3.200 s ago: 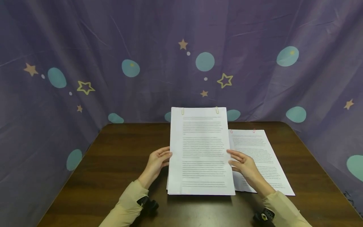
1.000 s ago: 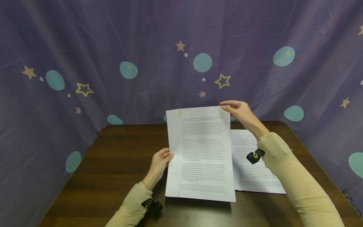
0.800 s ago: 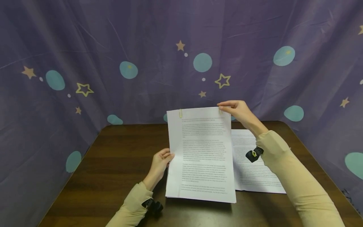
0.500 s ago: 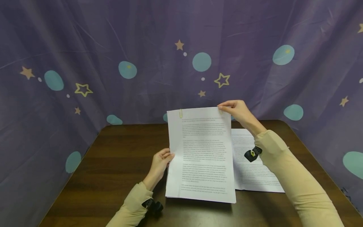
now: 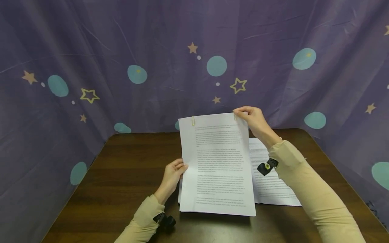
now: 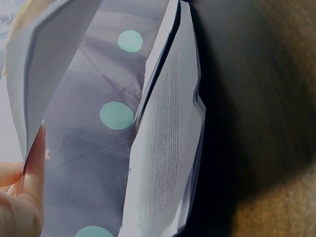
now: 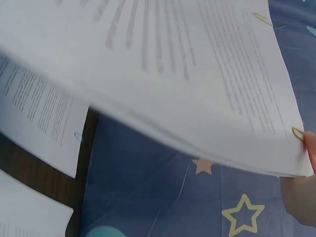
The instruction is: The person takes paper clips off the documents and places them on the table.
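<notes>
Head view: the clipped paper stack (image 5: 216,162) stands nearly upright in the middle of the counter (image 5: 127,175), its lower edge resting on the wood near 6 o'clock. The left hand (image 5: 174,171) grips the stack's left edge at about 9 o'clock, fingers curled round it, as it did three seconds ago. The right hand (image 5: 254,118) has changed most: then it lay low against the stack's right edge, and now it is up at the top right corner, about 1 o'clock, pinching the paper right at the gold paper clip (image 5: 235,116). Over the last second that pinch has hardly shifted, though the sheets have tipped slightly and the bottom corner has slid a little toward 5 o'clock. A second gold clip (image 5: 192,120) sits on the top edge toward 11 o'clock. By my reading the work has gone from squaring the stack to dealing with that right clip. A second printed document (image 5: 275,182) lies flat at 3 o'clock, partly under the right sleeve.

Left wrist view: the left hand (image 6: 19,197) has a finger pressed along the front sheet's edge, and the stack's pages (image 6: 168,148) fan apart behind it, so the bundle is loose on this side.

Right wrist view: the right hand (image 7: 301,187) holds the corner of the stack (image 7: 197,89) with a fingertip just beside the gold paper clip (image 7: 297,133). The other printed document (image 7: 42,118) lies on the counter beneath.
</notes>
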Tool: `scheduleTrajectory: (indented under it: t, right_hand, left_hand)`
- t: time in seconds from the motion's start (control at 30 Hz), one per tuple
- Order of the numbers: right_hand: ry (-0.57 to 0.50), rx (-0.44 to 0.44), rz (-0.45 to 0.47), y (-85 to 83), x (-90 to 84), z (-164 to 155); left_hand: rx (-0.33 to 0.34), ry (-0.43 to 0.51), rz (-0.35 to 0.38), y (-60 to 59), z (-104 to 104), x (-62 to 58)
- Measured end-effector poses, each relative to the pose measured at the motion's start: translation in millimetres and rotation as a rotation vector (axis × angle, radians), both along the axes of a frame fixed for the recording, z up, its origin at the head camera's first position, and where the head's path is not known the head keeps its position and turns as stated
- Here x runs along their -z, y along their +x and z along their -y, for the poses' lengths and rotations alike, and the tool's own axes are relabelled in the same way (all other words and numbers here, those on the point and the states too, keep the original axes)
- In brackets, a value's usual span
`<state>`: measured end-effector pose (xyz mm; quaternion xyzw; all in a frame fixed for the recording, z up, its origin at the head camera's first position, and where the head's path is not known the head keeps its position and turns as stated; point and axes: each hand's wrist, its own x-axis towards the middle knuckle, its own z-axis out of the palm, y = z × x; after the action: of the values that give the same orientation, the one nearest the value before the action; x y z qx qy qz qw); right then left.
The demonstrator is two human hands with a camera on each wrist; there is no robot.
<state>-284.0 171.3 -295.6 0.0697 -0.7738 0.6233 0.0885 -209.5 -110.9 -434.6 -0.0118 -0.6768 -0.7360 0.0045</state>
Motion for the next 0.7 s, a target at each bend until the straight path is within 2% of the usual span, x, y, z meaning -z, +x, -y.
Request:
scheduleTrajectory:
  t: [0.23,0.37,0.4,0.5,0.6,0.63,0.7]
  right_hand:
    - [-0.215,-0.007,0.021,0.2,0.4,0.0]
    - [-0.321,-0.013,0.058,-0.6,-1.7,-4.2]
    - [-0.368,-0.054,0.06,-33.3,25.5,-20.2]
    - [-0.393,-0.075,0.065,-38.5,29.0,-27.4]
    - [-0.424,-0.109,0.049,-35.6,27.7,-32.5]
    - [-0.393,-0.08,0.043,-2.0,-0.7,-19.3]
    - [-0.413,-0.081,0.032,4.9,-5.8,-19.7]
  left_hand:
    - [0.006,-0.01,-0.02,-0.8,0.2,2.1]
    - [-0.011,0.003,0.0,-1.0,1.1,2.8]
    - [-0.016,0.002,0.005,-1.3,1.6,3.3]
    - [-0.017,0.011,0.008,-1.6,2.8,4.0]
    - [-0.013,0.019,-0.001,-1.9,3.4,4.7]
    - [-0.012,0.026,-0.002,-1.9,3.4,4.8]
    - [-0.013,0.029,-0.004,-2.0,3.7,5.3]
